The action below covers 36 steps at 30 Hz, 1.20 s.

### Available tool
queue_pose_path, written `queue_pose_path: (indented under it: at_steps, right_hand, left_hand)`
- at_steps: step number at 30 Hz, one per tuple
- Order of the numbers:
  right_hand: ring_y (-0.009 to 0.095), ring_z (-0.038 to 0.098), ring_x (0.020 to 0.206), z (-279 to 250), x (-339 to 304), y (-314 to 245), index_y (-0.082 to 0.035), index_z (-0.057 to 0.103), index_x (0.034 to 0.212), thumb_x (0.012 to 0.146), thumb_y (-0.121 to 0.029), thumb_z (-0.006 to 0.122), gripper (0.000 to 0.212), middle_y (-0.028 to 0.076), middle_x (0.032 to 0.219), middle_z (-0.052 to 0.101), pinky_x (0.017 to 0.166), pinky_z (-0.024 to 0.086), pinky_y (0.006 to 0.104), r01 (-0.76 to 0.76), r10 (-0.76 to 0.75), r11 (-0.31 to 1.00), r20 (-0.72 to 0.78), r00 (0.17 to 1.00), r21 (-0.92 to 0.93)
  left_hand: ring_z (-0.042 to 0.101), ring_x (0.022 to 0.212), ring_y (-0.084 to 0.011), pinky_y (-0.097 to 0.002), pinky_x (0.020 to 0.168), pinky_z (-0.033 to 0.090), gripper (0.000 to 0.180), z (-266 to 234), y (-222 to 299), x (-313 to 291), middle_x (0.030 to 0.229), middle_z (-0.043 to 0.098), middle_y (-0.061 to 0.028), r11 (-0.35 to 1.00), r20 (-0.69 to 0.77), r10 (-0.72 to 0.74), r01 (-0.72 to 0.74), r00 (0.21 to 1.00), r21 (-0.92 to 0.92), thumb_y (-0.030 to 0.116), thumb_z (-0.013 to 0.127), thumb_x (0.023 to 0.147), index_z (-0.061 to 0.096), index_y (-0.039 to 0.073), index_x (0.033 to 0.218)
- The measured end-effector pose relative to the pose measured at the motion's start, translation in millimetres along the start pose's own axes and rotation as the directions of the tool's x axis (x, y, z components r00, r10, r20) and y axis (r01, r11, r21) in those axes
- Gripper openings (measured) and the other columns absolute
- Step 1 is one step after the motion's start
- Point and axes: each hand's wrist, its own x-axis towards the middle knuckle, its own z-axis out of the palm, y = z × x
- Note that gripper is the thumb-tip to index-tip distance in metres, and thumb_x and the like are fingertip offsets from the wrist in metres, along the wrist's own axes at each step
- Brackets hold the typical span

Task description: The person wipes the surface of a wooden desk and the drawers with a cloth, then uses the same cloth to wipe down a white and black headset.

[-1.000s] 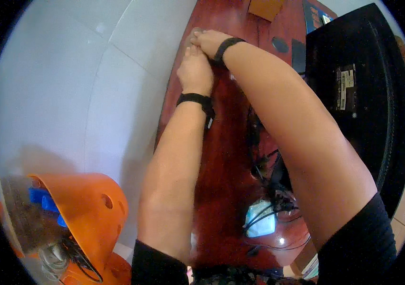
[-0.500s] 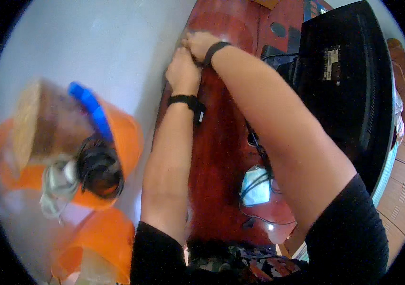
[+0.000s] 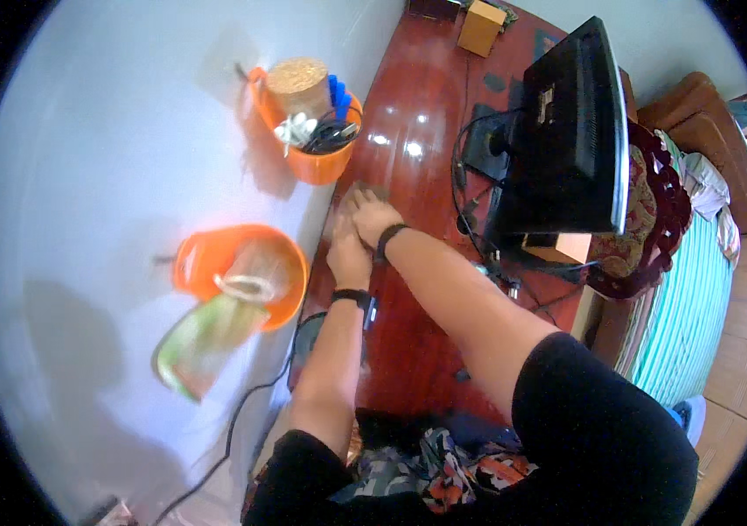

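Close together, my two hands are low over the glossy red tabletop (image 3: pixel 400 351), beside the wall. My left hand (image 3: pixel 351 256) is the nearer one, its fingers smeared by motion. Just beyond and to the right, my right hand (image 3: pixel 372 216) has its fingers bent down toward the surface. A blurred grey-brown patch shows at its fingertips, too unclear to name; anything under the palms is hidden. Dark bands circle both wrists. Past the hands, an orange wall holder (image 3: pixel 316 168) contains a round cork-topped piece, blue items and coiled cables.
A second orange holder (image 3: pixel 290 307), nearer me on the wall, carries a green-edged item (image 3: pixel 207 344). To the right stands a black monitor (image 3: pixel 566 131) with cables (image 3: pixel 458 175) beside its base. A cardboard box (image 3: pixel 481 28) sits at the far end. A black cord (image 3: pixel 231 430) runs lower left.
My view has shifted, so the holders now appear farther up and the monitor shows more fully. Both hands remain close together by the wall, and now appear lower in the picture.
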Motion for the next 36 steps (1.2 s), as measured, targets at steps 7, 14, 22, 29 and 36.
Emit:
queue_pose_path:
  at_steps: [7,14,22,29,36]
  right_hand:
    - [0.039,0.036,0.137,47.4,-106.8,-9.2,-0.003,0.048,0.138,0.094,-0.014,0.049,0.046,0.020,0.152,0.032,0.106,0.044,0.0477,-0.064,0.080,0.987,0.105,0.991,-0.149]
    - [0.042,0.028,0.142,48.7,-140.2,-23.8,0.005,0.035,0.143,0.093,-0.011,0.051,0.055,0.026,0.155,0.024,0.103,0.047,0.0451,-0.299,0.289,0.948,0.097,0.952,0.111]
    - [0.043,0.034,0.138,47.8,-98.7,6.0,0.005,0.041,0.140,0.091,-0.011,0.048,0.053,0.023,0.150,0.035,0.104,0.044,0.0502,-0.280,0.291,0.956,-0.181,0.939,0.086]
    - [0.047,0.029,0.139,10.0,-15.3,64.0,-0.001,0.052,0.135,0.093,-0.016,0.051,0.045,0.021,0.148,0.040,0.117,0.022,0.0549,-0.439,0.437,0.898,-0.111,0.893,0.004]
    - [0.043,0.032,0.138,-67.0,35.6,108.9,0.002,0.055,0.131,0.092,-0.013,0.053,0.041,0.021,0.142,0.046,0.114,0.029,0.0540,-0.445,0.456,0.886,-0.075,0.887,0.128]
  left_hand:
    - [0.054,0.120,-0.0383,-0.0449,0.098,0.047,0.045,5.0,-11.5,-91.7,0.124,0.061,-0.0208,0.962,0.129,0.221,-0.238,0.967,0.134,0.025,0.062,0.086,0.057,0.007,0.126]
    - [0.051,0.123,-0.0394,-0.0439,0.103,0.044,0.040,-0.3,-18.8,-104.0,0.132,0.057,-0.0211,0.918,0.199,0.353,-0.380,0.914,0.116,0.015,0.055,0.088,0.059,0.005,0.127]
    - [0.047,0.129,-0.0356,-0.0424,0.105,0.042,0.040,14.6,4.2,-43.0,0.137,0.053,-0.0198,0.931,0.245,0.339,-0.361,0.908,0.050,0.016,0.047,0.092,0.058,0.007,0.130]
    - [0.050,0.127,-0.0336,-0.0410,0.103,0.044,0.038,38.8,50.3,57.3,0.137,0.055,-0.0150,0.947,0.330,0.301,-0.320,0.895,0.005,0.012,0.053,0.089,0.061,0.006,0.125]
    - [0.050,0.128,-0.0308,-0.0397,0.108,0.040,0.037,90.0,66.2,139.2,0.136,0.056,-0.0129,0.902,0.229,0.411,-0.430,0.882,0.038,0.015,0.047,0.091,0.063,0.009,0.123]
